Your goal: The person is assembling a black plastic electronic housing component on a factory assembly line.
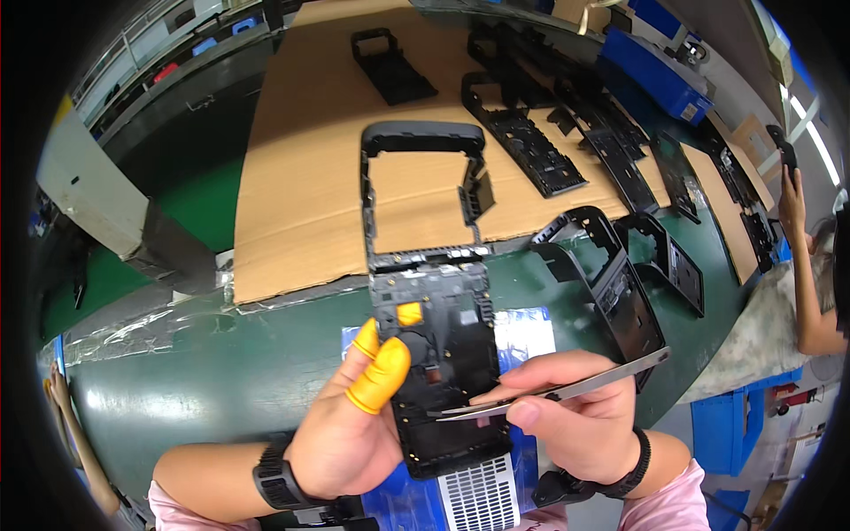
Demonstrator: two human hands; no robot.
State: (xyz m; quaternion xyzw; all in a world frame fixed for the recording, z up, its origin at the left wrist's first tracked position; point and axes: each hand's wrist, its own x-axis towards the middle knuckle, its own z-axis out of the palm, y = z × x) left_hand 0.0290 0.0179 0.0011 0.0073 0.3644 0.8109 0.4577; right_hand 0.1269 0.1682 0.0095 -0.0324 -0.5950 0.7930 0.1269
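Observation:
My left hand (341, 442), with yellow finger cots on its thumb and one finger, grips the left side of a black plastic device housing (452, 354). This housing has an open frame at its far end and a small yellow square on its inner face. Pinched in my right hand (580, 403) is a pair of metal tweezers (611, 379), whose tips lie over the lower part of the housing. Whether the tips touch it or hold anything, I cannot tell. Beneath are a blue sheet (527, 336) and a white slotted panel (478, 500).
Several similar black housings (527, 146) lie on a cardboard sheet (301, 177) across the green table (177, 380). Two more (611, 283) stand on the table to the right. A blue bin (651, 75) sits at the far right. Other people's arms (801, 274) show at both sides.

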